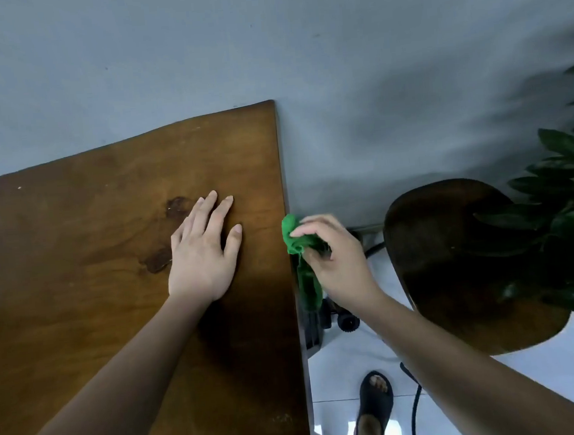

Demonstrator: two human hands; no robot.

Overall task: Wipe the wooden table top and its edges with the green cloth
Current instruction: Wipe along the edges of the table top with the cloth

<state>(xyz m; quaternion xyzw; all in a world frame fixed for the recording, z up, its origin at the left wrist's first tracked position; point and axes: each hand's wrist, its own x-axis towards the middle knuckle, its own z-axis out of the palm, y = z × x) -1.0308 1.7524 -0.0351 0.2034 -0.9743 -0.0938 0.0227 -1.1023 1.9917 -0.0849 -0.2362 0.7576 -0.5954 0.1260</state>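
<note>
The left hand (201,255) lies flat on the wooden counter (74,234), fingers (221,210) straight and slightly spread, while the right hand (337,265) pinches the bunched green cloth (296,239) against the counter's right edge.

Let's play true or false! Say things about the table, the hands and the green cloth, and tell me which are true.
1. The left hand lies flat on the wooden table. True.
2. The right hand holds the green cloth. True.
3. The cloth is spread across the middle of the table. False: it is bunched at the table's right edge.
4. A dark seat stands left of the table. False: the seat stands to the right.
5. A foot wears a dark sandal. True.
</note>
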